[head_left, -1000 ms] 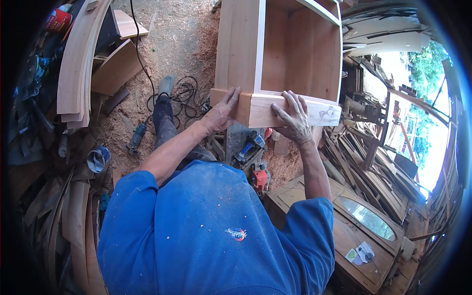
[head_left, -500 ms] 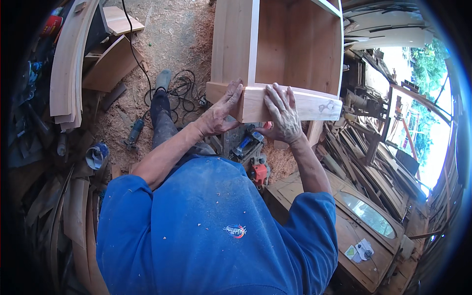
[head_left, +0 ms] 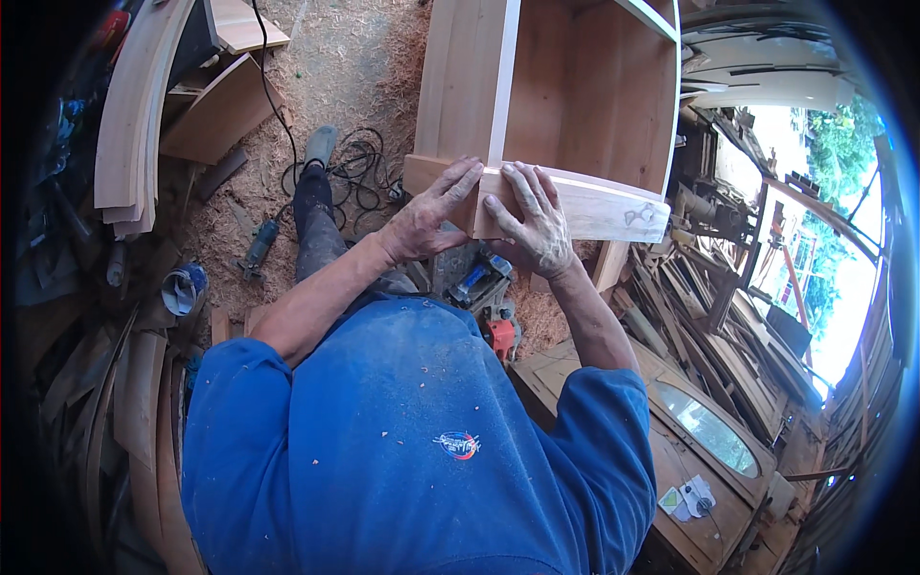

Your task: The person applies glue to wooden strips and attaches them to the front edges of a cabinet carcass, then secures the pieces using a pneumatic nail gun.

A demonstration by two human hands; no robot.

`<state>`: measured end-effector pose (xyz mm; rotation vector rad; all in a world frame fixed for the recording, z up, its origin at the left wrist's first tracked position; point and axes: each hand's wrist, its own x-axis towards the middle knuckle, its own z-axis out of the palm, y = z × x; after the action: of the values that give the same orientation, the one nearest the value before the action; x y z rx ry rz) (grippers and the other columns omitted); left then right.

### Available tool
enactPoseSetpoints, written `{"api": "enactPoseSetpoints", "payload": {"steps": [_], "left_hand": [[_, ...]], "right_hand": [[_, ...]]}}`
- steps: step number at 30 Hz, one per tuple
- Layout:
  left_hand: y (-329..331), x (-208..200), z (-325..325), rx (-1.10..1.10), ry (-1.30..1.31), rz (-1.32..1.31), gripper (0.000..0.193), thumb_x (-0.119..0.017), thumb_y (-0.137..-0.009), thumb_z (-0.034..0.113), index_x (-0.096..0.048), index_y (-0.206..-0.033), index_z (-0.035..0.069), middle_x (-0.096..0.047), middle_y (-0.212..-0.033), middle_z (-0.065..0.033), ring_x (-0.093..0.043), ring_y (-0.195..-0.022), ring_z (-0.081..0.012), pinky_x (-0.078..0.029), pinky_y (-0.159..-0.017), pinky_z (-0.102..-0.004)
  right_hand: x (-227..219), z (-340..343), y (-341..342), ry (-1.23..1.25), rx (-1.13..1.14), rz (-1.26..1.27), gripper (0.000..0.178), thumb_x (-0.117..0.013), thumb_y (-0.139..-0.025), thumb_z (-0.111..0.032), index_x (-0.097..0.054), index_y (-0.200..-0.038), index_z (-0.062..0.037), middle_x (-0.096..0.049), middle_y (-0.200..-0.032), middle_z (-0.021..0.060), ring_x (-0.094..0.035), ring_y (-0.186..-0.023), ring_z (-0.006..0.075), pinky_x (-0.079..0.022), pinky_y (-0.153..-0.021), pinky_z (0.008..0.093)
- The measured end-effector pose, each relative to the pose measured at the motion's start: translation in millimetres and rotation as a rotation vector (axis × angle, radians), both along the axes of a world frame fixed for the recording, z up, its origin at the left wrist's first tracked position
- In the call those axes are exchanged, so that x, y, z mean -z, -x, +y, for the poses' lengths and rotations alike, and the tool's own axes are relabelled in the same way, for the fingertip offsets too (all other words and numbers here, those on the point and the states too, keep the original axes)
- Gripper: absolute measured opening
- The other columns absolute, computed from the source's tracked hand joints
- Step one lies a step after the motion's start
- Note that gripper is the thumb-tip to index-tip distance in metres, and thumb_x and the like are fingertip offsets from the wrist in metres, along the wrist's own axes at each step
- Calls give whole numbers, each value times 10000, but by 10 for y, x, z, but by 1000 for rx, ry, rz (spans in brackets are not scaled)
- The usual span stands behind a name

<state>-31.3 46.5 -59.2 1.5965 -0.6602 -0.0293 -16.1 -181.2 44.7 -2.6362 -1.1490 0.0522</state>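
Observation:
A pale wooden cabinet stands in front of me, its open compartment lined with reddish-brown wood. A front board with a dark knot runs across its near edge and meets a side board at a corner. My left hand grips the side board beside that corner, fingers over its top edge and thumb lower down. Close by, my right hand holds the front board, with fingers over the upper edge and thumb against the face near the corner.
Below the boards lie a blue-and-black tool and a red tool. A corded power tool rests on the shavings-covered floor at left. Curved boards lean far left. A wooden door with an oval pane lies at right.
My right hand has slid left along the front board toward the corner, nearer my left hand. The left hand keeps its place, and the view has shifted slightly.

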Motion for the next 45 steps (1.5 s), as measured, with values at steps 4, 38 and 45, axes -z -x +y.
{"api": "enactPoseSetpoints", "payload": {"steps": [4, 38, 45], "left_hand": [[-6, -39, 3, -1, 9, 7, 1018, -794, -703, 51, -289, -1587, 26, -339, -1594, -226, -324, -1495, -410, -322, -1238, -449], [-15, -91, -10, -50, -66, -19, 1001, -774, -684, 69, -321, -1574, -7, -373, -1574, -257, -378, -1469, -396, -370, -1207, -417], [-6, -90, -12, -56, -82, -38, 1007, -806, -694, 99, -321, -1567, -23, -362, -1571, -274, -375, -1470, -400, -384, -1200, -427]], "right_hand": [[-14, 13, -11, -32, 2, 18, 760, -877, -554, -268, -636, -1272, -202, -474, -1483, 227, -458, -1388, 413, -301, -1199, 557], [-56, 39, -108, -125, -13, 181, 794, -837, -534, -143, -607, -1293, -187, -469, -1469, 240, -461, -1359, 441, -341, -1167, 571], [-39, 48, -91, -127, 11, 159, 782, -840, -538, -132, -615, -1284, -190, -479, -1459, 242, -479, -1346, 443, -348, -1161, 567]]}}
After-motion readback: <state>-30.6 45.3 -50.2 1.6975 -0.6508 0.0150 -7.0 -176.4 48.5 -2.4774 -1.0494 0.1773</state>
